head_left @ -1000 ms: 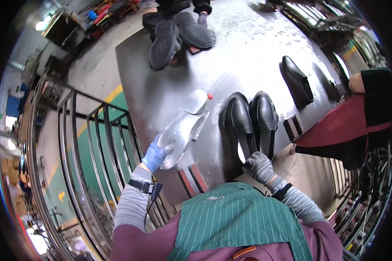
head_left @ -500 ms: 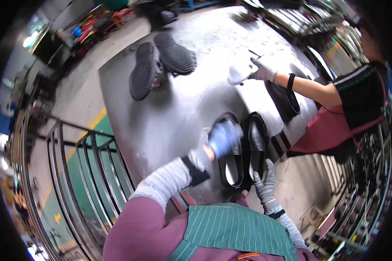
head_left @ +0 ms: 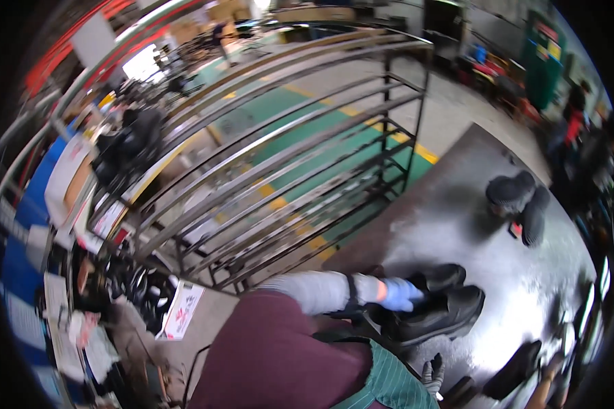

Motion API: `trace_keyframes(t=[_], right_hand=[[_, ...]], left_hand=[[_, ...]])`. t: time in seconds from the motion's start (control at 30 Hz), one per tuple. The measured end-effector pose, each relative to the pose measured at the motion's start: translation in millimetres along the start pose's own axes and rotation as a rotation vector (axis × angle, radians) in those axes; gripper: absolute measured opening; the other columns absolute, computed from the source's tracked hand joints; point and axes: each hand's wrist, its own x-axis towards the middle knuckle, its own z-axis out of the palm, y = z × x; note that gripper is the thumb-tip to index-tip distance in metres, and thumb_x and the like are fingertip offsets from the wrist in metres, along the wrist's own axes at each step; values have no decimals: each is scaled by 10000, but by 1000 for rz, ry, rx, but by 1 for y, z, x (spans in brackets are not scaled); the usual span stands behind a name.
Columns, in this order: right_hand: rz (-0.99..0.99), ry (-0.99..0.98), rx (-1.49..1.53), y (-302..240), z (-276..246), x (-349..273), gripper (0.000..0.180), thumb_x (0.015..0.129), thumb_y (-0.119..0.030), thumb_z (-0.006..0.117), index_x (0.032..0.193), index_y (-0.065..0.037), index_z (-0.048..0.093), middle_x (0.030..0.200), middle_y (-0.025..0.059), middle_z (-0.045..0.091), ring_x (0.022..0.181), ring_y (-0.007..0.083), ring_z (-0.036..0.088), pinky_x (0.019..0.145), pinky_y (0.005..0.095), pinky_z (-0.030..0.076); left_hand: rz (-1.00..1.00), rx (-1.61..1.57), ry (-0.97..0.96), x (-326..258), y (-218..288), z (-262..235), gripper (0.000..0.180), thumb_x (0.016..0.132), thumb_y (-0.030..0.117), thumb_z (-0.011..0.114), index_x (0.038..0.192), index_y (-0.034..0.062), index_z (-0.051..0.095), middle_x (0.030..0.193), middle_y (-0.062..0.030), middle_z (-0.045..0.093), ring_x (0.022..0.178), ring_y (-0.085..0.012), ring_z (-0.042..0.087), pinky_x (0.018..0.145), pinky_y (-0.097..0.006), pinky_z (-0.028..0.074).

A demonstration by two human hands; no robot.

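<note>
Head-turned view, glossy black shoes (head_left: 438, 307) side by side.

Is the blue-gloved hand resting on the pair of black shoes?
Yes, the left hand in a blue glove lies on the black shoes on the metal table.
</note>
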Motion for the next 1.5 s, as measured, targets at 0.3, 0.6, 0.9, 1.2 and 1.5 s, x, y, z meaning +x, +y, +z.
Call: trace_keyframes(t=[0.3,0.6,0.9,1.2,1.5], right_hand=[[-168,-258,-157,-101,36,71,469,929,-62,517,1374,-44,368,1343,103,451,1143,176,471,979,302,376],[-256,-196,-192,-140,77,84,470,898,-24,537,1347,-89,409,1254,86,482,1056,170,489,914,302,406],[28,125,-264,-119,57,88,432,871,-97,604,1278,-36,470,1136,119,558,972,202,563,841,325,484],[297,367,31,-174,63,188,490,895,-254,623,1289,-11,460,1242,157,536,1128,235,520,960,326,423],[270,570,336,-269,-46,432,757,826,-353,697,1370,33,338,1325,214,461,1165,269,512,969,387,429]], left_hand=[[-6,1470,1010,-303,43,-231,103,758,131,555,804,64,618,875,-160,577,796,-320,592,636,-392,514],[-1258,1034,464,-418,-34,-423,357,882,255,433,1048,40,663,1144,-203,612,1041,-343,606,887,-411,487],[-33,813,1586,-206,30,-358,286,850,157,606,1099,16,613,1043,-141,639,963,-282,609,884,-367,465],[208,190,783,267,-95,-235,472,803,311,701,1130,-8,584,1099,-162,629,999,-276,613,879,-364,478],[-178,-1171,26,423,-63,-213,498,788,389,727,1031,-37,642,937,-123,689,805,-207,674,756,-321,539]])
